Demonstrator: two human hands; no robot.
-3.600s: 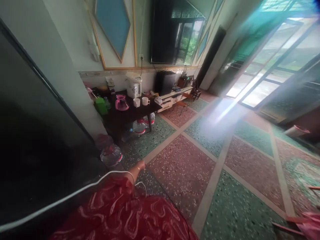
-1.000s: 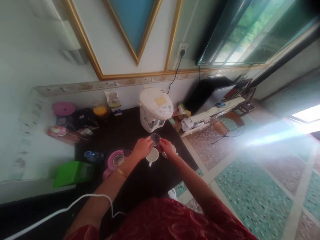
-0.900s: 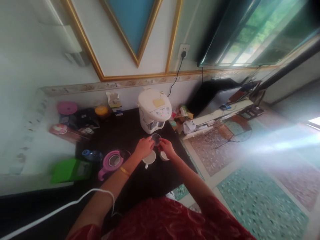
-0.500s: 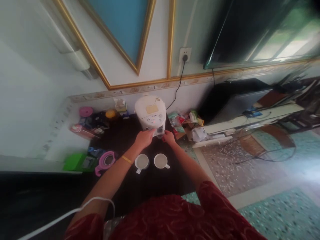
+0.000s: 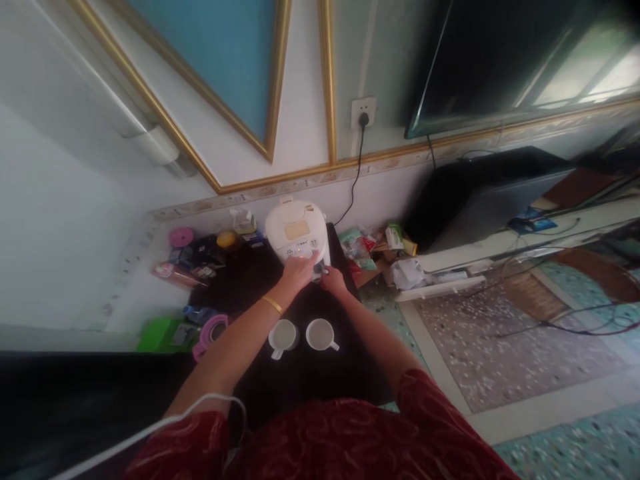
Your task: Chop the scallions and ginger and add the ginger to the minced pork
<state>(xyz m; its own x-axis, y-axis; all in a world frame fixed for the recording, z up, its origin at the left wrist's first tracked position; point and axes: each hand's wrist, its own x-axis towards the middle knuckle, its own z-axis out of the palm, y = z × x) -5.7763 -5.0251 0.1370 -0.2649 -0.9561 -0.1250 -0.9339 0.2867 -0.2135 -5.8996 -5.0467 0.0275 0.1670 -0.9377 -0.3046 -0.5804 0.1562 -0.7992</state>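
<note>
A white electric water dispenser pot with buttons on its top stands at the far end of the dark table. My left hand lies at the front edge of its lid, one finger stretched onto the button panel, holding nothing. Just right of it, my right hand is closed on a small pale cup-like thing below the pot's front, mostly hidden by my left hand. Nearer to me, two white mugs, a left mug and a right mug, stand upright side by side with pale contents.
A pink-rimmed container and a green box are at the left. Several small items sit along the wall. A black cord runs from the wall socket behind the pot. Bags and boxes lie to the right.
My left hand has moved up onto the button panel from the pot's front edge. The right hand remains below the pot's front. The camera view has shifted slightly.
</note>
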